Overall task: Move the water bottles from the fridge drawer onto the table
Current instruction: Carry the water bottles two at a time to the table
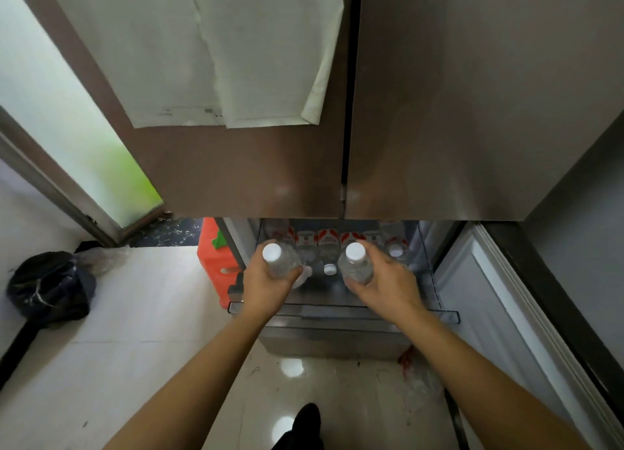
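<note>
Bottles of water with red and white labels stand in a row at the back of the open fridge drawer, which the head camera sees from steeply above. The left hand has its fingers curled round the body of the left bottle, a clear, upright one with a white cap, at the drawer's left side. The right hand wraps the right bottle in the same way, thumb across its near side; this bottle is also upright and white-capped, right of the drawer's middle. Both held bottles are over the drawer, and whether their bases rest on its floor cannot be told. Between them, lower down, shows the small white cap of another bottle, and a further cap lies just beyond the right hand. Above the drawer hang the closed brown fridge doors, with pale papers on the left one. An orange container stands on the floor just left of the drawer, and a black bag lies well apart to the left on the pale tiles.
</note>
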Tool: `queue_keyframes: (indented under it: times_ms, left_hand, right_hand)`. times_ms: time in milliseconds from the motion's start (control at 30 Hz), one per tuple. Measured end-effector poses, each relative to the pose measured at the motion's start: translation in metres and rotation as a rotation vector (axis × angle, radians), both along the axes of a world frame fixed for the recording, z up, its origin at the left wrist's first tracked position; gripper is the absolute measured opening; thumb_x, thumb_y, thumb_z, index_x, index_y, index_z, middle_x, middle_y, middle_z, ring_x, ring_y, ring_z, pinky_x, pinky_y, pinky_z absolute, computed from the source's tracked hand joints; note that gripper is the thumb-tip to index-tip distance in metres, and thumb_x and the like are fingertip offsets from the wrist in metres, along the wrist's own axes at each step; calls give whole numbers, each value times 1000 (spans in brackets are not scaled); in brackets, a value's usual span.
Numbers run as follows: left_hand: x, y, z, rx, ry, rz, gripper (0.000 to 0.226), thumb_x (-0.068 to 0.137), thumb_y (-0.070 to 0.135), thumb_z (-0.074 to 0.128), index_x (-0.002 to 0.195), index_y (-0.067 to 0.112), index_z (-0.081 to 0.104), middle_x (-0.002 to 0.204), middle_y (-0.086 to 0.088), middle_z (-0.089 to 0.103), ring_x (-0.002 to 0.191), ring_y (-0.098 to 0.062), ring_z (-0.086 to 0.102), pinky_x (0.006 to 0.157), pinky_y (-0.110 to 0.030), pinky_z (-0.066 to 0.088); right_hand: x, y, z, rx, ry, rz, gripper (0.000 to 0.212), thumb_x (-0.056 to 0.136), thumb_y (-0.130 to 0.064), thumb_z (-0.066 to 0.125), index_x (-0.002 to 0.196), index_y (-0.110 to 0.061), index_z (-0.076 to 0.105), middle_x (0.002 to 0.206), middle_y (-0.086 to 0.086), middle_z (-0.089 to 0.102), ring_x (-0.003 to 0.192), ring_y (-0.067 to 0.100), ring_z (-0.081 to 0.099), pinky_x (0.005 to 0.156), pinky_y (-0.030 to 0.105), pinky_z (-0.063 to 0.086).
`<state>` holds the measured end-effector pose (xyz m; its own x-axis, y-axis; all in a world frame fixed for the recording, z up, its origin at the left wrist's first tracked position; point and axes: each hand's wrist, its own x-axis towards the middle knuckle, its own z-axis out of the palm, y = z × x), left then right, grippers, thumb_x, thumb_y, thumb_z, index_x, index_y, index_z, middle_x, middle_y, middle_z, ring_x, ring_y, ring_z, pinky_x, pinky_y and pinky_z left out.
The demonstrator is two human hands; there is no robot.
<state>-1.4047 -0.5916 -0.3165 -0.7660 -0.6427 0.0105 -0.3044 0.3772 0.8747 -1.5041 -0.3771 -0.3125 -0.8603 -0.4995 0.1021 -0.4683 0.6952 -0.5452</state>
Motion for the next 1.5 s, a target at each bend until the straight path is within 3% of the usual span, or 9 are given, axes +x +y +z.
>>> queue_keyframes:
  times_ms: [100, 267, 367, 500, 700, 867, 1000, 1267, 1500]
  left_hand:
    - [26, 7, 29, 40, 115, 115, 66, 70, 29, 89, 125, 30, 52, 116, 12, 62, 109, -10, 60, 97, -27, 50]
    - [100, 14, 73, -123, 266, 328, 73, 70, 28, 89, 133, 23, 51, 118, 16, 59, 108, -5, 58, 92, -14, 50]
    - [149, 5, 90, -219, 309, 452, 71, 69, 37, 88, 129, 29, 51, 117, 24, 58, 110, -3, 59, 93, -22, 53]
    - [207, -7, 105, -213, 340, 593, 68, 70, 37, 88, 127, 35, 50, 119, 18, 60, 112, -5, 59, 98, -34, 52]
    - [319, -35, 125, -287, 379, 742, 64, 73, 28, 87, 125, 32, 50, 114, 16, 59, 107, -3, 58, 88, -17, 50]
    - [453, -66, 130, -304, 393, 833, 65, 73, 27, 87, 128, 28, 52, 120, 7, 61, 110, -12, 60, 93, -24, 51]
    - [584, -94, 129, -298, 376, 931, 63, 71, 29, 88, 119, 44, 50, 112, 20, 62, 105, -1, 61, 91, -27, 53]
    - [791, -125, 117, -323, 316, 1209, 66, 71, 25, 88, 125, 35, 52, 115, 16, 60, 109, -8, 59, 93, -35, 54]
    - [924, -162, 90, -333, 227, 1467, 70, 72, 16, 87, 129, 33, 51, 122, 10, 60, 116, -12, 57, 99, -44, 53]
  right_hand:
    - [11, -13, 12, -122, 124, 77, 74, 81, -38, 77, 145, -34, 42, 139, -3, 59, 120, 26, 60, 85, 41, 57]
    - [40, -54, 31, -278, 223, 245, 75, 78, -29, 81, 144, -29, 46, 135, -1, 60, 118, 27, 60, 84, 43, 56]
    - [70, -83, 46, -381, 229, 328, 73, 78, -27, 81, 142, -28, 46, 136, 1, 60, 119, 28, 60, 87, 46, 57]
    - [121, -112, 66, -476, 200, 390, 75, 77, -26, 83, 143, -26, 47, 137, 2, 60, 119, 30, 61, 86, 47, 56]
    - [214, -169, 92, -506, 164, 514, 73, 80, -31, 82, 143, -24, 46, 132, 5, 63, 112, 28, 63, 88, 36, 50]
    - [325, -233, 97, -585, 131, 594, 69, 81, -25, 80, 142, -26, 48, 128, -2, 64, 109, 24, 64, 81, 34, 53]
    - [442, -292, 94, -556, 104, 711, 73, 81, -26, 79, 145, -30, 45, 136, -7, 60, 118, 21, 58, 83, 36, 52]
    - [668, -383, 80, -490, -10, 1075, 69, 85, -32, 76, 145, -30, 42, 135, -11, 59, 117, 10, 57, 85, 21, 44]
    - [812, -465, 62, -422, -103, 1322, 67, 89, -32, 71, 146, -33, 37, 140, -13, 55, 123, 10, 56, 93, 29, 50]
